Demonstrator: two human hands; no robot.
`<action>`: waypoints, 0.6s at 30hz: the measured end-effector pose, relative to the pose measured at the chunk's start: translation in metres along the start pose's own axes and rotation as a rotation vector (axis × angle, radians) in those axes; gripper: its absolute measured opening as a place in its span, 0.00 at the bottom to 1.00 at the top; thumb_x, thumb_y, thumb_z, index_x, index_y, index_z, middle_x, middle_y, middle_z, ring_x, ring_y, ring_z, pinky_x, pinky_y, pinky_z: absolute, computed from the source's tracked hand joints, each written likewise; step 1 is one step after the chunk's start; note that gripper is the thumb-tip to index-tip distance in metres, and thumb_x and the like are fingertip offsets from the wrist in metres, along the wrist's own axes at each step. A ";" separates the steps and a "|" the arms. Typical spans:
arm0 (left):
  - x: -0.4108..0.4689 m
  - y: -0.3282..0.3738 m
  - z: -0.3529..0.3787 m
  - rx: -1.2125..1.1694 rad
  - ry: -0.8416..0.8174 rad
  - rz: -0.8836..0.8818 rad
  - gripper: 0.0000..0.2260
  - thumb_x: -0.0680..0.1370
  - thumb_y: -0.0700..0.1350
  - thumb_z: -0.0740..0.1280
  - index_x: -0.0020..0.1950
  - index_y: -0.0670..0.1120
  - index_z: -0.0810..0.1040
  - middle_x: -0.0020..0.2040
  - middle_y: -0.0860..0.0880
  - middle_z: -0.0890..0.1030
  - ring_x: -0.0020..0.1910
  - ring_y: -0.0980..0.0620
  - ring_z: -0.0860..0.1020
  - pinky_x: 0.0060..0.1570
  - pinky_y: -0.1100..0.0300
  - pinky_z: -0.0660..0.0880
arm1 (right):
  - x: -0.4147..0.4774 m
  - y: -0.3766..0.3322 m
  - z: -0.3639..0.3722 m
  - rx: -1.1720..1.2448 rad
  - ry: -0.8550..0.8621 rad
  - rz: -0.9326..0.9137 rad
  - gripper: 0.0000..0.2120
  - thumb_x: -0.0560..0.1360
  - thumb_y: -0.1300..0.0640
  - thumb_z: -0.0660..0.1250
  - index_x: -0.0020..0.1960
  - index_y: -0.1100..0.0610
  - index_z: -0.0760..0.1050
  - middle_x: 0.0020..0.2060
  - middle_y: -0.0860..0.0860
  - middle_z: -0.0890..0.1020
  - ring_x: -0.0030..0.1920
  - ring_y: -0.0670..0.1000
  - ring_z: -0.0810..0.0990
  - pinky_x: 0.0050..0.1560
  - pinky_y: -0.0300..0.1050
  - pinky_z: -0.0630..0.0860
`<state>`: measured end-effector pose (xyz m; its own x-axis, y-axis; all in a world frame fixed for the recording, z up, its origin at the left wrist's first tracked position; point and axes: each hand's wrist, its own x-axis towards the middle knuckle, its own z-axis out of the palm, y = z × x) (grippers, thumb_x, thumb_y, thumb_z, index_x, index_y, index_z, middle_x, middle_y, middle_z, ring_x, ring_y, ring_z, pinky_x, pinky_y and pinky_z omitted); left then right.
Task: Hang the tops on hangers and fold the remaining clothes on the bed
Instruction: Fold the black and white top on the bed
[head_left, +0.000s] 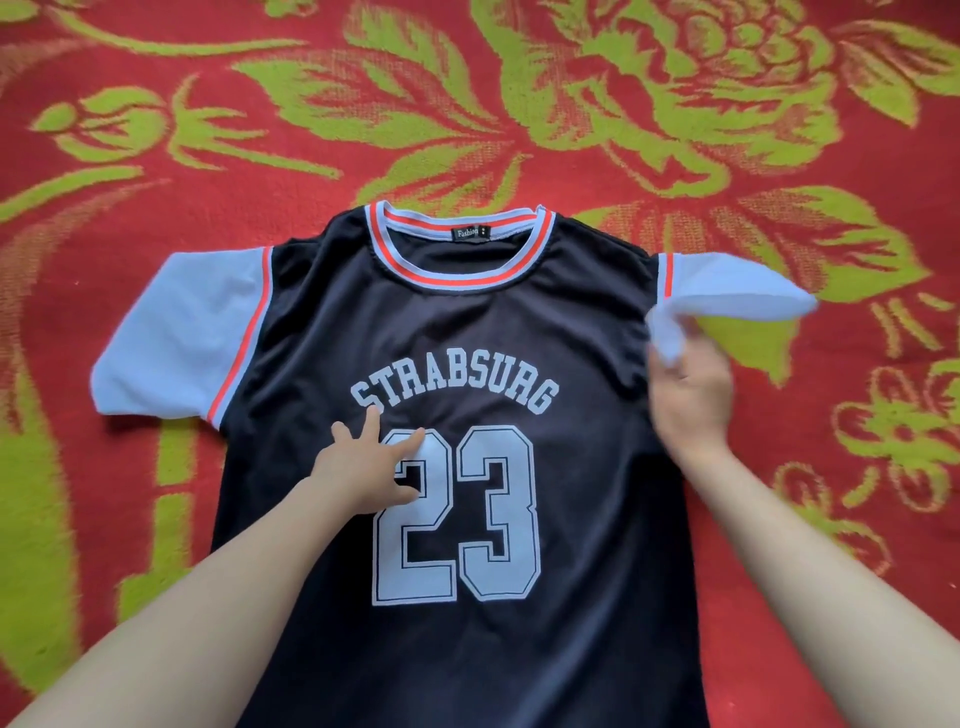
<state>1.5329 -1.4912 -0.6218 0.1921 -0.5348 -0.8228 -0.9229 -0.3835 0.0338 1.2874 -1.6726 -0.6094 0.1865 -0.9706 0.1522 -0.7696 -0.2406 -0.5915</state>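
Flattening jersey (519, 332), face-up on bed (156, 156). Right grip (685, 395) pinches white sleeve (727, 291), raised just above-outward; left grip (363, 462), fingers spread, presses the print. Judged: spreading step; next, lay sleeve flat outward.

Bare floral bedspread (156, 130) is left open to the left, right and far side of the flat-spread jersey (571, 338), above which the white sleeve (727, 291) on the right is raised.

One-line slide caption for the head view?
Left hand presses the black jersey flat on the floral bedspread while right hand pinches its white sleeve.
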 end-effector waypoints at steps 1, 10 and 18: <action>0.000 -0.001 -0.002 -0.003 -0.006 0.004 0.31 0.76 0.61 0.60 0.74 0.67 0.45 0.77 0.46 0.39 0.73 0.35 0.50 0.60 0.50 0.69 | -0.014 -0.005 0.011 -0.070 -0.147 -0.233 0.19 0.70 0.53 0.57 0.51 0.62 0.80 0.50 0.67 0.80 0.51 0.68 0.79 0.48 0.49 0.73; -0.001 -0.009 -0.004 -0.072 -0.036 0.031 0.30 0.76 0.60 0.59 0.73 0.69 0.47 0.77 0.48 0.39 0.73 0.38 0.49 0.62 0.52 0.66 | -0.054 -0.006 0.042 -0.612 -0.828 -0.276 0.52 0.59 0.24 0.23 0.76 0.45 0.47 0.76 0.58 0.42 0.76 0.58 0.39 0.72 0.61 0.45; -0.009 -0.056 0.025 -0.433 0.493 0.094 0.24 0.74 0.56 0.56 0.70 0.52 0.71 0.74 0.46 0.64 0.70 0.42 0.63 0.64 0.46 0.63 | -0.046 -0.019 0.055 -0.678 -0.736 -0.243 0.36 0.76 0.33 0.34 0.73 0.51 0.61 0.71 0.65 0.63 0.71 0.62 0.56 0.61 0.69 0.65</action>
<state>1.5742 -1.4466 -0.6300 0.3422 -0.8233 -0.4529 -0.7454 -0.5313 0.4026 1.3275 -1.6241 -0.6490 0.5356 -0.7150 -0.4493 -0.8013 -0.5983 -0.0032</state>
